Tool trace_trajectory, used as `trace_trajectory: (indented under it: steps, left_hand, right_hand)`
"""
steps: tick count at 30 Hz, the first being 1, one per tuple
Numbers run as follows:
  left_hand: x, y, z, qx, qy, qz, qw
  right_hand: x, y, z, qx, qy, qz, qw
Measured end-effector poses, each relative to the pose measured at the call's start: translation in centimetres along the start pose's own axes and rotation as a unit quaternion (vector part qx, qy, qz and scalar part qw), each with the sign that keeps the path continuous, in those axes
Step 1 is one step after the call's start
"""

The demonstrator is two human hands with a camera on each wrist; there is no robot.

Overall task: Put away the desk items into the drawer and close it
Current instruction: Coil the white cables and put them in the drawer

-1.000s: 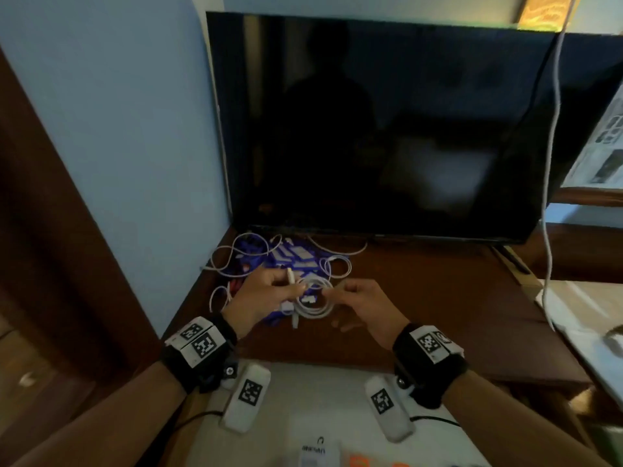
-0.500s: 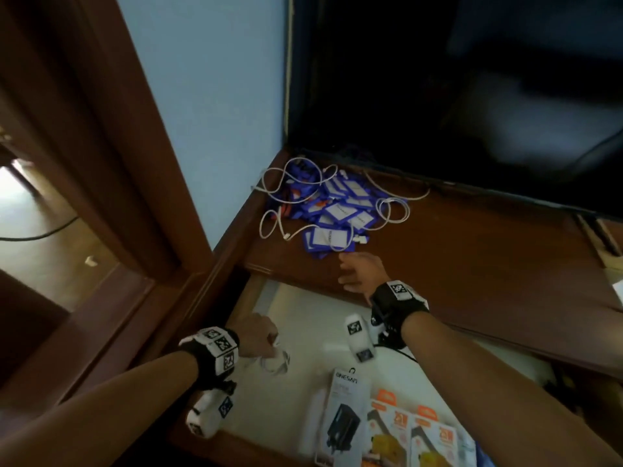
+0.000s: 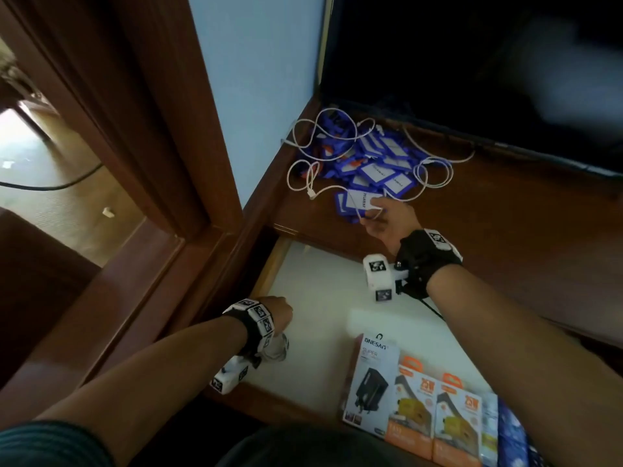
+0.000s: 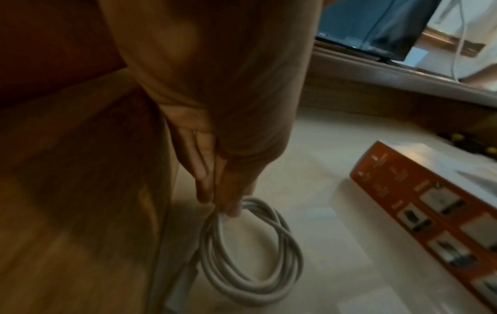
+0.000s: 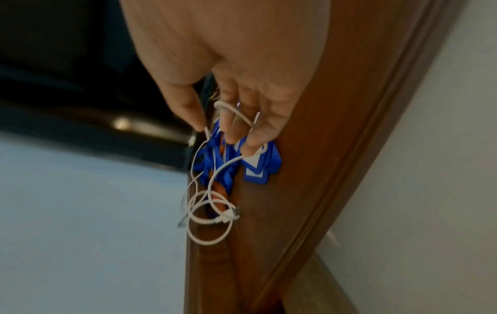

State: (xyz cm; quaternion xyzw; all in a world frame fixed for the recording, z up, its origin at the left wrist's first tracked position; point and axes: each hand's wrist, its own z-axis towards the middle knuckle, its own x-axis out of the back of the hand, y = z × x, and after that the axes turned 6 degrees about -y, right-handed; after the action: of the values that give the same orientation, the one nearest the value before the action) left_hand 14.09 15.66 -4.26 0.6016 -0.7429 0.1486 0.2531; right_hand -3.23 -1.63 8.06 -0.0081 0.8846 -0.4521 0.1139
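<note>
The drawer (image 3: 313, 281) stands open below the desk, lined in white. My left hand (image 3: 281, 310) is down inside it at the left wall and pinches a coiled white cable (image 4: 252, 255) at its top; the coil rests on the drawer floor. On the desk corner lies a pile of blue tags (image 3: 374, 163) tangled with loose white cables (image 3: 303, 170). My right hand (image 3: 377, 215) reaches into the pile's near edge. In the right wrist view its fingers (image 5: 236, 131) pinch a loose white cable (image 5: 207, 212) over the blue tags (image 5: 258, 167).
Boxed chargers (image 3: 371, 382) and orange boxes (image 3: 414, 409) lie flat in the drawer's front right. A dark screen (image 3: 472, 62) stands right behind the pile. A wooden door frame (image 3: 151, 129) and wall close off the left side.
A second ago both hands held the coil above the desk. My left hand has carried it down into the drawer. My right hand has moved from the desk edge into the pile and taken a cable.
</note>
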Motion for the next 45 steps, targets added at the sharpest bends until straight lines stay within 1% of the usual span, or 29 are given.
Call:
trace_trajectory:
  steps: [2,3,5,7,11,14,16,19,21,23,24,26,28,29,31,32,33,34,36,37,38,40,41,42,43,45]
  left_hand:
    - [-0.5,-0.1,0.4,-0.007,-0.004,0.065,0.998]
    - [-0.7,0.0,0.6,-0.011,-0.008,0.102,0.995]
    - [-1.3,0.2,0.8,-0.022,-0.005,0.17,0.985]
    - [-1.9,-0.1,1.0,-0.029,-0.004,0.204,0.979]
    - [-2.2,-1.0,1.4,-0.055,-0.002,0.215,0.975]
    - [-1.9,-1.3,1.7,-0.062,-0.01,0.226,0.972]
    - [-1.5,-1.4,1.8,-0.065,-0.011,0.215,0.974]
    - [-0.5,-1.0,1.8,-0.052,-0.021,0.165,0.985]
    - [0.6,-0.6,1.9,-0.05,0.001,0.081,0.995]
    - [2.2,-0.1,1.6,-0.064,0.054,-0.056,0.995]
    - [3.0,0.4,1.4,-0.073,0.098,-0.121,0.985]
    - [4.4,1.6,1.1,-0.077,0.224,-0.205,0.95]
    - [5.2,3.4,0.7,-0.074,0.366,-0.225,0.9]
    - [5.6,4.4,0.4,-0.092,0.434,-0.226,0.867]
    - [6.9,6.3,-0.5,-0.143,0.542,-0.204,0.802]
    - [7.8,7.2,-1.0,-0.162,0.572,-0.185,0.782]
    - [8.7,8.1,-1.5,-0.17,0.589,-0.166,0.772]
    - [9.6,9.0,-1.9,-0.167,0.597,-0.154,0.769]
    - [11.2,10.6,-2.2,-0.136,0.592,-0.146,0.781]
    - [12.0,11.4,-2.2,-0.123,0.575,-0.156,0.794]
    - [12.6,12.1,-2.0,-0.114,0.545,-0.176,0.812]
    - [13.5,13.2,-1.2,-0.102,0.458,-0.219,0.855]
    - [13.7,13.5,-0.9,-0.09,0.419,-0.223,0.875]
    - [13.8,13.6,-0.7,-0.069,0.398,-0.222,0.888]
    - [13.7,13.3,-0.3,-0.047,0.385,-0.232,0.892]
    - [13.4,12.5,-0.3,-0.02,0.375,-0.277,0.884]
  right_hand:
    - [-0.1,0.0,-0.5,0.024,0.018,-0.071,0.997]
    - [-0.1,-0.1,-0.9,0.037,0.022,-0.088,0.995]
    - [0.2,-0.3,-2.0,0.063,0.03,-0.103,0.992]
    - [0.5,-0.4,-3.3,0.094,0.033,-0.105,0.989]
    - [1.2,-0.4,-5.6,0.142,0.05,-0.118,0.982]
    - [1.9,-0.2,-6.8,0.153,0.062,-0.134,0.977]
    - [2.4,-0.2,-7.5,0.159,0.063,-0.141,0.975]
    - [3.2,-0.3,-8.7,0.18,0.057,-0.14,0.972]
    - [3.9,-0.4,-9.6,0.195,0.051,-0.133,0.97]
    - [4.9,-0.5,-10.3,0.204,0.049,-0.121,0.97]
    - [5.5,-0.4,-10.7,0.207,0.049,-0.112,0.971]
    - [6.7,-0.1,-11.3,0.203,0.051,-0.091,0.974]
    - [7.9,0.7,-11.8,0.188,0.053,-0.083,0.977]
    - [8.5,1.1,-12.0,0.18,0.056,-0.083,0.979]
    - [9.7,1.9,-12.4,0.17,0.057,-0.092,0.979]
    - [10.2,2.1,-12.5,0.168,0.054,-0.098,0.98]
    - [10.7,2.3,-12.8,0.166,0.048,-0.103,0.98]
    - [11.1,2.4,-13.1,0.164,0.039,-0.104,0.98]
    - [11.8,2.2,-13.8,0.16,0.012,-0.101,0.982]
    - [12.0,2.1,-14.3,0.162,0.0,-0.101,0.982]
    - [12.3,1.9,-14.6,0.169,-0.008,-0.101,0.98]
    - [13.0,1.6,-15.2,0.19,-0.014,-0.094,0.977]
    - [13.6,1.4,-15.6,0.198,-0.008,-0.083,0.977]
    - [14.5,1.2,-16.0,0.203,0.004,-0.064,0.977]
    - [15.6,1.1,-16.3,0.205,0.017,-0.037,0.978]
    - [18.3,1.1,-16.9,0.208,0.036,0.032,0.977]
